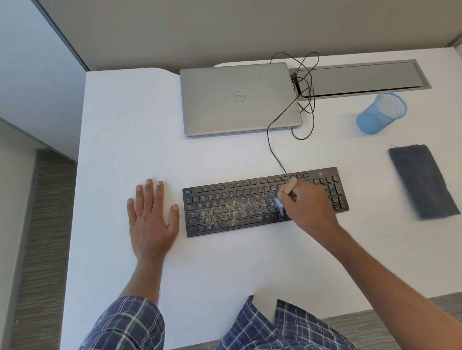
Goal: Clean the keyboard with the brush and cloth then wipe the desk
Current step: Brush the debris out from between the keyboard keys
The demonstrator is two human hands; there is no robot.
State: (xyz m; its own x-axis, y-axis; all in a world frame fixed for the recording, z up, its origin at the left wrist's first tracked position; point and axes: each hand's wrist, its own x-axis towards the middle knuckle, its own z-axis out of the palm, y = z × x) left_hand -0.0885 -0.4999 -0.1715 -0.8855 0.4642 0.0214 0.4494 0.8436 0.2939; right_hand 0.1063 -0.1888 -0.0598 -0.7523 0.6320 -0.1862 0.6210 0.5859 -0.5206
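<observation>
Nearest the camera, a blue plaid sleeve (120, 333) is seen on the left forearm, and more of the same plaid cloth lies at the near edge of the white desk (131, 126). The left hand (150, 222) is laid flat on the desk, palm down and fingers straight, just beside the left end of the keyboard (226, 202); nothing is held by it.

The black keyboard is set across the middle of the desk, with tan crumbs and dust scattered over its middle keys. The key legends are too small to be read.

Over the right half of the keyboard, the brush (289, 186) is gripped by the curled fingers of the right hand (310, 208). Its pale handle is pointed away from the person, and its bristles are blurred against the keys.

Well to the right of the keyboard, a folded dark grey cloth (423, 182) is laid on the desk, untouched. Beyond it a blue mesh cup (380, 113) is seen.

A black cable (272, 146) is run from the keyboard's far edge in loose loops to a grey hatch (361, 78) set into the desk. Beside the hatch a closed silver laptop (239, 99) is placed, its lid marked with the round "DELL" logo, seen upside down.
</observation>
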